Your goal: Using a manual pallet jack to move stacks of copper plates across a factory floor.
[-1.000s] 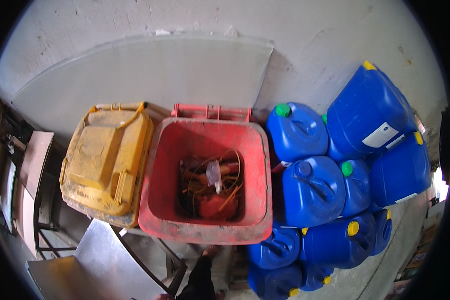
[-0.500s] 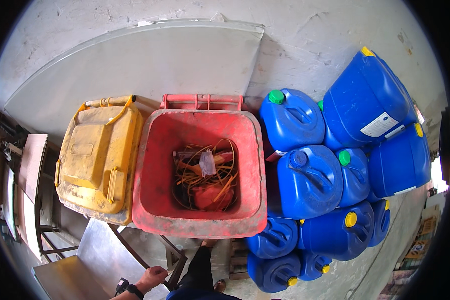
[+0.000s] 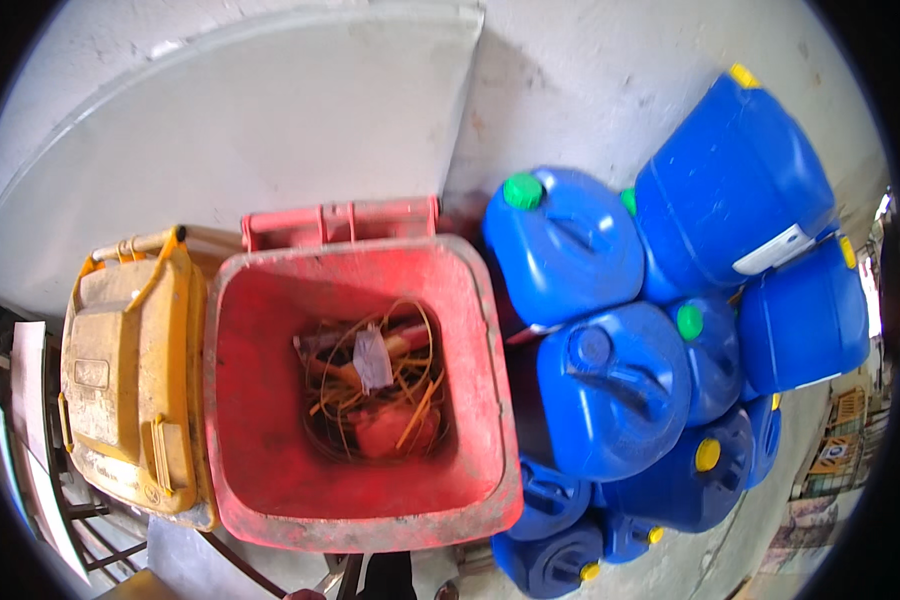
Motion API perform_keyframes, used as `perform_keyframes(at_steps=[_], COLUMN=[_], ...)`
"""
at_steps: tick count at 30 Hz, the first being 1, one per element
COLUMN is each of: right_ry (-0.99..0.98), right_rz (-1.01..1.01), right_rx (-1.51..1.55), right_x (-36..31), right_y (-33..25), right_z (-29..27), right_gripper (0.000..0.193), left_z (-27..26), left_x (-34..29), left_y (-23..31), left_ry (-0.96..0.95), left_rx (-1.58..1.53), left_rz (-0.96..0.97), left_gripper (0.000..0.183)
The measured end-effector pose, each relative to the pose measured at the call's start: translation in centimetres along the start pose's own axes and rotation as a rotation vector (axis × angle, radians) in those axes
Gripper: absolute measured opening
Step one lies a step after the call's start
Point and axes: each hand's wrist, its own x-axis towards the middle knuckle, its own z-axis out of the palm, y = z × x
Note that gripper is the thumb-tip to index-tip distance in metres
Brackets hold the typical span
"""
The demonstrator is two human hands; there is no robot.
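Observation:
Only a sliver of my left hand (image 3: 305, 595) shows at the lower edge, just below the front rim of an open red bin (image 3: 360, 532). Its fingers are mostly out of the picture, so what they do cannot be seen. My right hand is out of view. Inside the bin lie a tangle of yellowish straps (image 3: 335, 408), a crumpled whitish piece (image 3: 373, 360) and a red bundle (image 3: 385, 430). To the left stands a yellow bin (image 3: 120, 380) with its lid down.
Several blue jerrycans (image 3: 615, 390) are stacked on the right, with green, blue and yellow caps. A large grey panel (image 3: 240, 110) leans against the wall behind the bins. Metal sheet (image 3: 185, 560) and dark frames lie at the lower left.
My view has shifted and come closer, so the red bin looks larger and lower. My left hand, with its wristband, has slipped almost wholly below the lower edge.

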Motion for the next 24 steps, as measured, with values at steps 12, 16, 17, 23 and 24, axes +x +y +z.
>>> perform_keyframes(at_steps=[12,16,17,23,24], right_ry=[0.110,0.126,0.142,0.193,0.180], right_rz=[-0.019,-0.112,-0.105,-0.201,-0.221], right_rx=[0.058,0.086,0.105,0.421,0.496], right_x=[-2.4,-4.6,-4.7,-2.6,-3.9], right_y=[6.9,6.9,7.5,18.5,19.6], right_z=[1.1,3.3,3.3,4.1,4.4], right_gripper=[0.030,0.033,0.031,0.024,0.025], left_z=[2.5,3.3,3.7,7.0,6.1], left_x=[2.7,3.4,4.8,2.5,3.9], left_y=[2.0,-0.9,-2.2,-2.7,-7.9], left_ry=[-0.065,-0.176,-0.168,-0.317,-0.329], left_rx=[0.233,0.305,0.510,0.516,0.855], left_rz=[0.101,0.156,0.605,0.240,0.541], left_gripper=[0.020,0.021,0.020,0.026,0.024])
